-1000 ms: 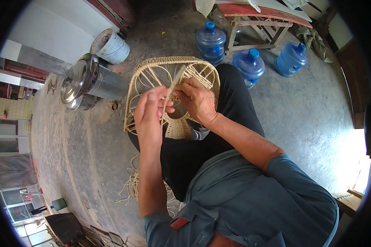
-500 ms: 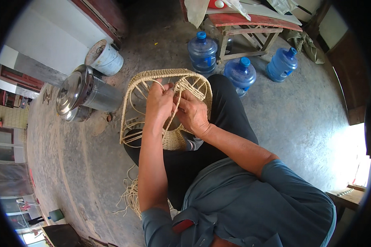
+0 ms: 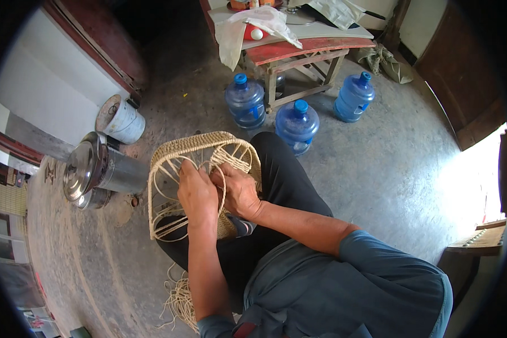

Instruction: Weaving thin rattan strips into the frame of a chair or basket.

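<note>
A woven straw basket (image 3: 155, 197), with an open frame of cords on its near side, rests against my crossed legs. My left hand (image 3: 198, 194) is inside that opening, its fingers closed on a straw cord (image 3: 224, 181). Right beside it, my right hand (image 3: 239, 192) pinches cord just below a densely woven patch (image 3: 231, 160) in the basket's upper right. A loop of this cord arcs up between the two hands. The fingertips are partly hidden behind the hands. Loose strands stick out at the basket's lower left.
A tangle of straw cord (image 3: 180, 304) lies on the floor by my left arm. Left of the basket stand a metal pot (image 3: 118, 172) and a white bucket (image 3: 128, 125). Ahead are blue water jugs (image 3: 297, 125) and a red-edged table (image 3: 315, 52) with plastic bags.
The whole view has shifted, so the basket and hands appear lower and further left. The cord between my hands, earlier a long slanting strand, now bends into a loop.
</note>
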The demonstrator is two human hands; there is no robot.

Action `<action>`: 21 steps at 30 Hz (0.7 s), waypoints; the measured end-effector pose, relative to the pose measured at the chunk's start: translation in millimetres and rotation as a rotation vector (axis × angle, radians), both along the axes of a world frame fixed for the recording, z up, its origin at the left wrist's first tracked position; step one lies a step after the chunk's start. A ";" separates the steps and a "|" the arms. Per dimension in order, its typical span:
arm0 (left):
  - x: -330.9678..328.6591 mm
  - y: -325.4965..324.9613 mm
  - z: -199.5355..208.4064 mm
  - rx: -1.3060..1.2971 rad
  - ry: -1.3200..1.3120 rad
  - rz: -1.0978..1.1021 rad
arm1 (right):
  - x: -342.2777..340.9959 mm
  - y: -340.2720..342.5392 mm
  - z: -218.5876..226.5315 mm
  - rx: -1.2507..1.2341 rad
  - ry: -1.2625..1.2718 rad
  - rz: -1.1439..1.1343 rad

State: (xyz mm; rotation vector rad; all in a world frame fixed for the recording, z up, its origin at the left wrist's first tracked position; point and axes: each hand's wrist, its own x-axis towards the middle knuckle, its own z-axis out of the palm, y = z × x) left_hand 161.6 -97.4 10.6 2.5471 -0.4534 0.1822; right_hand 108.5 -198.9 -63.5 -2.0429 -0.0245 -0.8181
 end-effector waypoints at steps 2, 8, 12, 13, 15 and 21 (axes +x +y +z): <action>-8.9 0.0 -4.4 0.050 -0.085 0.011 | -3.3 -1.9 1.7 0.029 -0.020 0.007; -21.9 24.2 -25.1 -0.519 0.010 0.034 | 4.8 4.1 -10.3 0.036 -0.013 -0.006; -34.6 54.3 -34.3 -0.948 0.414 0.011 | 5.7 1.3 1.8 -0.008 0.037 0.005; -32.9 60.7 -36.7 -0.985 0.428 0.010 | 6.7 0.9 8.2 -0.007 0.028 -0.029; -32.8 71.3 -31.1 -1.028 0.462 0.051 | 10.0 -2.8 6.5 0.001 0.045 -0.026; -36.5 103.4 -38.0 -1.033 0.359 0.077 | -2.1 4.2 7.9 -0.145 -0.092 0.114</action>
